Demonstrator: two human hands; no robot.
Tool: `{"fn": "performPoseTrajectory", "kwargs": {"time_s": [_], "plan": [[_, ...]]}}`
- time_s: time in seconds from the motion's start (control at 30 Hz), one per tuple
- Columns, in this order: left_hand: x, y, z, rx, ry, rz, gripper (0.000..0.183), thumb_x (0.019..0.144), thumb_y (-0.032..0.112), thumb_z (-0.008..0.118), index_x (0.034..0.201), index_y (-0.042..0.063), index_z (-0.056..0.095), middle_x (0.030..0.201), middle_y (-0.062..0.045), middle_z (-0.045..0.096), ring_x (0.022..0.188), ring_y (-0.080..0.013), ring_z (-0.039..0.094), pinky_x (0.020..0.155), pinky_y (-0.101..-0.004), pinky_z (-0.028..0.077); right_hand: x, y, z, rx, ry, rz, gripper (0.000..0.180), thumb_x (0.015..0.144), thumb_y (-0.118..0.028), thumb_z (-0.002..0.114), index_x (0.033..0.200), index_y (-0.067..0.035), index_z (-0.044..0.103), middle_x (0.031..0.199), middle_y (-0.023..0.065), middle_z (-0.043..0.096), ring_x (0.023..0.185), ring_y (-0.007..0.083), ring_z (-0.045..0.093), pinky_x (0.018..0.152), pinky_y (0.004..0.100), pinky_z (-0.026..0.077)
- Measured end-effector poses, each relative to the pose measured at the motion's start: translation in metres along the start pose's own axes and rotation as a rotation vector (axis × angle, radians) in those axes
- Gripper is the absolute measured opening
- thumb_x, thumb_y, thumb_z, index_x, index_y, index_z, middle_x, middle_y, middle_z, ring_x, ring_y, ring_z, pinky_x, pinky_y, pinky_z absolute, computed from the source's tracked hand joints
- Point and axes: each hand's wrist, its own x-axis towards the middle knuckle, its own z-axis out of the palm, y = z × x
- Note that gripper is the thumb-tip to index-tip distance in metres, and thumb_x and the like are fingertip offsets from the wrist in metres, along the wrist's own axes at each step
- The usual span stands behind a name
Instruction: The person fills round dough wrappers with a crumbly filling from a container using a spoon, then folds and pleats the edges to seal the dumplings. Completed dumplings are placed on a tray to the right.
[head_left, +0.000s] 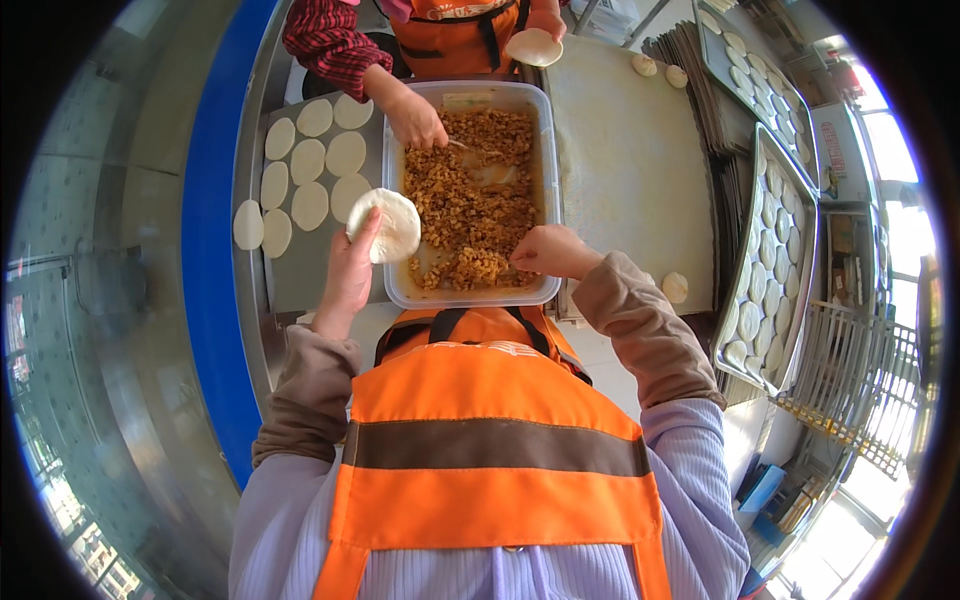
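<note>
My left hand (352, 266) holds a round dough wrapper (390, 227), thumb on top, over the left rim of a clear plastic tub (555, 187). Chopped brown filling (465, 195) fills much of the tub. At its near right part, my right hand (551, 251) has its fingers bent together beside a mound of filling; whether a tool is in them cannot be told. Across from me, a co-worker's hand (416, 120) grips a thin utensil (459, 143) in the filling, and their other hand (551, 21) holds another dough wrapper (534, 48).
Several flat dough rounds (307, 161) lie left of the tub. On the right, a pale board (630, 165) bears filled buns (675, 287) near its edges. Beyond it stand stacked trays (694, 90) and metal trays (806, 277) of dough rounds. A blue strip (214, 225) runs along the left.
</note>
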Motion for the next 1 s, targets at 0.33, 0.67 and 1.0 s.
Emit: {"fn": "performPoseTrajectory", "kwargs": {"time_s": [0.33, 0.67, 1.0], "plan": [[0.029, -0.096, 0.072, -0.211, 0.046, -0.084, 0.05, 0.088, 0.031, 0.068, 0.126, 0.006, 0.046, 0.109, -0.004, 0.058, 0.095, -0.0136, 0.059, 0.079, -0.0283, 0.051, -0.02, -0.049, -0.032, -0.157, 0.355, 0.088, 0.015, 0.076, -0.015, 0.059, 0.081, -0.008, 0.071, 0.079, 0.0127, 0.068, 0.077, 0.0317, 0.066, 0.068, 0.0392, 0.053], [0.036, -0.109, 0.088, -0.237, 0.07, -0.103, 0.038, 0.078, 0.003, 0.07, 0.112, 0.007, 0.053, 0.099, -0.004, 0.059, 0.091, -0.015, 0.06, 0.078, -0.034, 0.053, -0.017, -0.083, -0.043, -0.368, 0.33, 0.138, 0.011, 0.076, -0.01, 0.059, 0.073, -0.006, 0.069, 0.076, 0.0137, 0.068, 0.075, 0.031, 0.067, 0.065, 0.0399, 0.053], [0.045, -0.093, 0.056, -0.657, 0.006, -0.523, 0.036, 0.087, 0.025, 0.07, 0.116, 0.012, 0.054, 0.112, -0.006, 0.058, 0.105, -0.0258, 0.06, 0.089, -0.0417, 0.054, -0.039, -0.054, -0.036, -0.127, 0.399, 0.251, 0.023, 0.08, -0.018, 0.056, 0.095, -0.014, 0.072, 0.083, 0.0158, 0.067, 0.078, 0.0369, 0.064, 0.073, 0.0453, 0.052]]}}
